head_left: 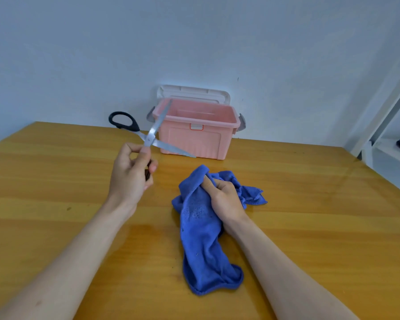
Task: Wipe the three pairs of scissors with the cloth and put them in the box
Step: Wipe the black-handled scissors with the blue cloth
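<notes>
Before the pink box, on the worktop: items as found.
Landmark: pink box (195,125) stood open against the wall at the far edge of the worktop (310,204); its white lid (194,93) leaned behind it, probably so that scissors could drop straight in.
Scissors: black-handled scissors (151,135) were raised just left of the box front, blades spread wide, seemingly to bare both edges for wiping.
Left hand: left hand (131,172) had its grip closed round one handle loop.
Right hand: right hand (224,197) had its grip closed on the cloth, nearer than the box.
Cloth: blue cloth (203,239) was bunched under that hand, its tail trailing toward the viewer on the worktop, apart from the blades.
Other pairs: none seen outside the box; its inside could not be read.
</notes>
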Action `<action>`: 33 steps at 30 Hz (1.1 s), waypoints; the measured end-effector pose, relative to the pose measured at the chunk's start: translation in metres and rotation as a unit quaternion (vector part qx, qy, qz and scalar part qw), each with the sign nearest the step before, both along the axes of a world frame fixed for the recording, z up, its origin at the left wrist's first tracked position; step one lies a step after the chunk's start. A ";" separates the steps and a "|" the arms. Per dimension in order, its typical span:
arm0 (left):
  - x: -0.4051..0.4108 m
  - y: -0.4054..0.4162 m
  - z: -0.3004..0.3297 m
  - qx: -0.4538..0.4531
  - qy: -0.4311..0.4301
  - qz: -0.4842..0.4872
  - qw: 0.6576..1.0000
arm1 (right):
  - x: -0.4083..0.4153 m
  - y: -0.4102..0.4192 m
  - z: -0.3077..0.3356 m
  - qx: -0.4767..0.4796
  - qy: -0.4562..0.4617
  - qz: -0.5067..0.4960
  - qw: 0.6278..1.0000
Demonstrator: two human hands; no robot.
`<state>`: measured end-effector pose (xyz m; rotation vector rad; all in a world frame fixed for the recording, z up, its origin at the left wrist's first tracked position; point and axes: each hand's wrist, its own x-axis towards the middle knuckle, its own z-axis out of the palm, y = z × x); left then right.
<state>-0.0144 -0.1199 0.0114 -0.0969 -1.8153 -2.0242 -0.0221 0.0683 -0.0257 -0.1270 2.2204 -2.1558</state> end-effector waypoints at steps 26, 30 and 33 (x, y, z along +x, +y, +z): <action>0.008 0.011 -0.024 -0.147 0.028 -0.211 0.966 | 0.000 0.032 0.022 -0.276 -0.148 0.127 0.941; 0.006 0.011 -0.026 -0.205 0.034 -0.219 0.953 | 0.001 0.036 0.020 -0.298 -0.154 0.161 0.928; 0.004 0.010 -0.026 -0.182 0.025 -0.205 0.961 | 0.000 0.039 0.020 -0.291 -0.148 0.206 0.922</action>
